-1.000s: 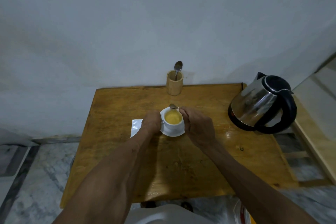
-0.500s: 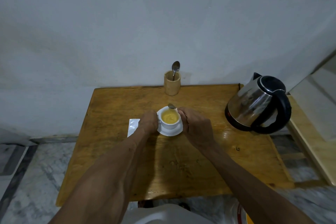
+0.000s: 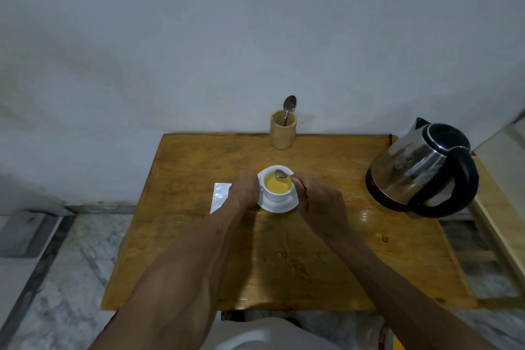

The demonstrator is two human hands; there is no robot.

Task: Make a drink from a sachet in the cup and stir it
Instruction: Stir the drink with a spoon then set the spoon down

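Note:
A white cup point(image 3: 277, 195) full of a yellow drink stands on a white saucer point(image 3: 279, 207) in the middle of the wooden table point(image 3: 284, 258). My left hand point(image 3: 245, 190) is closed against the cup's left side, at its handle. My right hand point(image 3: 319, 203) pinches a small metal spoon point(image 3: 281, 173) whose bowl is lifted just above the drink, over the cup's far rim. A white sachet point(image 3: 220, 196) lies flat on the table left of my left hand, partly hidden by my wrist.
A steel electric kettle point(image 3: 420, 167) with a black handle sits at the table's right side. A wooden holder point(image 3: 282, 131) with one spoon point(image 3: 289, 105) stands at the back edge against the wall. Marble floor surrounds the table; a wooden frame stands at the right.
The spoon's bowl has come from the cup's far rim to just over the drink. Both hands stay at the cup. The camera has shifted slightly.

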